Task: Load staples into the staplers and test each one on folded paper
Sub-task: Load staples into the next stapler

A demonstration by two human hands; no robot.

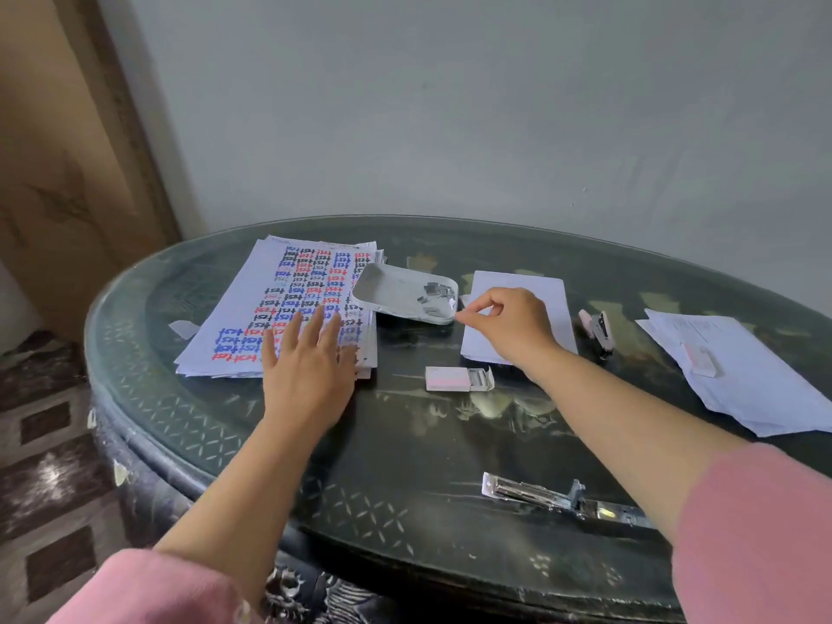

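My left hand (310,358) lies flat with spread fingers on the near corner of a stack of papers (252,317) covered in red, blue and black writing. My right hand (508,324) hovers over a folded white sheet (540,290), thumb and forefinger pinched together at the edge of a grey tray (387,286) holding loose staple strips; what it pinches is too small to make out. A pink staple box (457,380) lies open near the middle. A metal stapler (562,499) lies opened out at the near edge. A small pink stapler (601,331) sits to the right.
The dark round table (427,443) has a glass top and stands against a grey wall. Loose white sheets (756,380) with a small pink box (700,360) on them lie at the right. A paper scrap (183,328) lies left of the stack.
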